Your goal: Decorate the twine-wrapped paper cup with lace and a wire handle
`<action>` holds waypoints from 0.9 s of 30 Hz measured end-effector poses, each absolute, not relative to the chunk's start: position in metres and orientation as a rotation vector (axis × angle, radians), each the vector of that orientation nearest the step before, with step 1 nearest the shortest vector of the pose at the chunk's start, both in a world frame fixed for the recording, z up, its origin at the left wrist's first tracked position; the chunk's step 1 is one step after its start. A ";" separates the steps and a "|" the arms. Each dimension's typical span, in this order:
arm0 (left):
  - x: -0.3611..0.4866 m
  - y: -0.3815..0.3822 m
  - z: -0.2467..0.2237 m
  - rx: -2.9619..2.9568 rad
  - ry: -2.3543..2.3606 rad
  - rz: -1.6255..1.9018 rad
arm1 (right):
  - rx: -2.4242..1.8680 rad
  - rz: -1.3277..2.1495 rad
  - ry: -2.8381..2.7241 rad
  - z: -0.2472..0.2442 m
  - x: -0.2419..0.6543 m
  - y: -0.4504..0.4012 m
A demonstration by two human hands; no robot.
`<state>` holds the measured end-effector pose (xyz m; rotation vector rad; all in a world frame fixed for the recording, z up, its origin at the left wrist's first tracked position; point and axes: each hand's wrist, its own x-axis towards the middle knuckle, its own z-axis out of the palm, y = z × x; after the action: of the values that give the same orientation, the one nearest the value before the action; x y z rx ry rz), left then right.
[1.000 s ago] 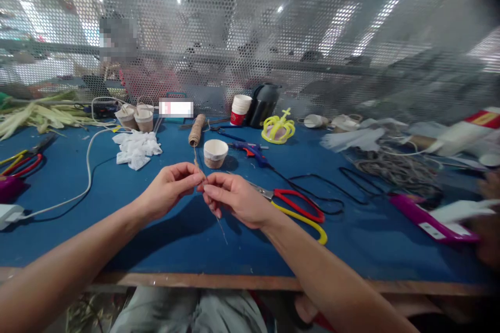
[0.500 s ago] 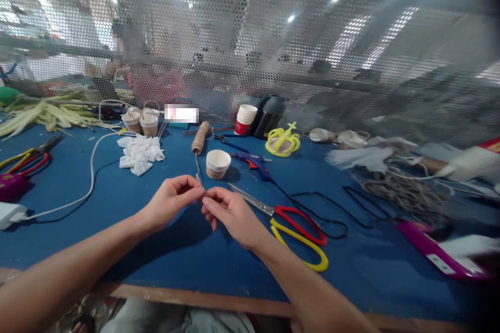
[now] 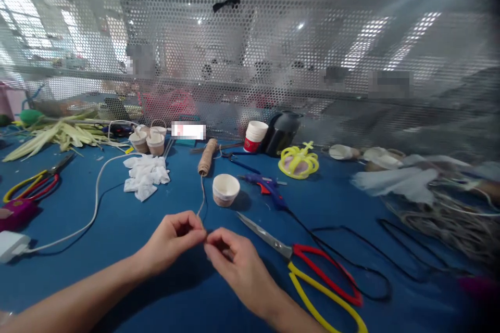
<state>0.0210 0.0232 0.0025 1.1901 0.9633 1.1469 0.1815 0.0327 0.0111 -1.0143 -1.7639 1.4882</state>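
A strand of twine (image 3: pixel 202 195) runs from a small spool of twine (image 3: pixel 207 158) down to my fingertips. My left hand (image 3: pixel 175 239) pinches this strand between thumb and forefinger. Fingertips of my right hand (image 3: pixel 240 265) meet the left ones and are pinched at the same spot, where the twine's end is hidden. Just beyond my hands stands a small white-lined paper cup (image 3: pixel 226 190) with a brown band round its base. Scissors (image 3: pixel 279 244) with one red and one yellow handle lie to the right of my right hand.
Behind lie a blue glue gun (image 3: pixel 269 187), a yellow crown-shaped piece (image 3: pixel 299 161), stacked paper cups (image 3: pixel 255 136) and a dark jug (image 3: pixel 283 132). White cloth pieces (image 3: pixel 146 174), wrapped cups (image 3: pixel 155 143) and other scissors (image 3: pixel 39 182) sit left. A black cord (image 3: pixel 351 231) loops at right.
The view has tilted up and shifted, so things on the table appear lower. My hands stay together at the twine, and the right fingers are curled in closer.
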 end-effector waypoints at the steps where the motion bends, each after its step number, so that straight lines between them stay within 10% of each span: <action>1: 0.021 0.023 0.003 1.193 0.933 1.141 | -0.992 1.647 -1.690 0.010 0.182 0.034; 12: 0.023 0.027 0.000 0.919 0.649 1.145 | -0.624 2.398 -1.101 0.000 0.177 0.045; 27: 0.022 0.031 0.005 1.060 0.666 1.141 | -0.795 2.289 -1.250 0.003 0.178 0.050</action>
<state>0.0220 0.0315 0.0047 1.0598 0.6656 1.1414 0.1780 0.0500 0.0028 -0.7955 -1.2497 2.2892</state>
